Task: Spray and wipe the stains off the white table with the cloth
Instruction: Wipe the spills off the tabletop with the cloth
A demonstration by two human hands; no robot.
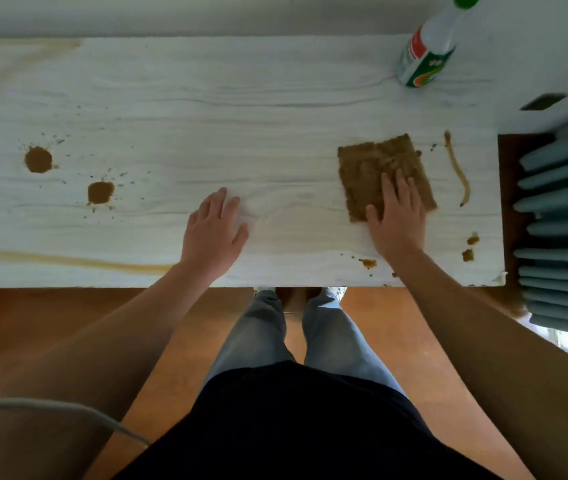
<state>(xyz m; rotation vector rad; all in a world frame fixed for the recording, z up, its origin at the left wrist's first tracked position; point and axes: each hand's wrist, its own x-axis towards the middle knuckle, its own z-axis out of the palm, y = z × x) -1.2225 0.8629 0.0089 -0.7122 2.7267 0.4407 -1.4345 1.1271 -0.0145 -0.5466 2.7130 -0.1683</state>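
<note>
A brown cloth (372, 168) lies flat on the white table (241, 98), right of centre. My right hand (396, 216) presses on the cloth's near part with straight fingers. My left hand (215, 230) rests flat on the bare table near the front edge. Two round brown stains (37, 159) (100, 192) with splatter sit on the left. A thin curved brown streak (459, 171) runs right of the cloth, and small blobs (469, 247) lie near the right front corner. A pale smear (68, 261) runs along the front left. The spray bottle (427, 53) stands at the back right.
The table's front edge (275, 285) is just before my legs. A teal ribbed radiator or slatted object (566, 220) stands beyond the table's right end. Orange-brown floor (50, 313) lies below. A grey cable (68, 410) crosses my left arm.
</note>
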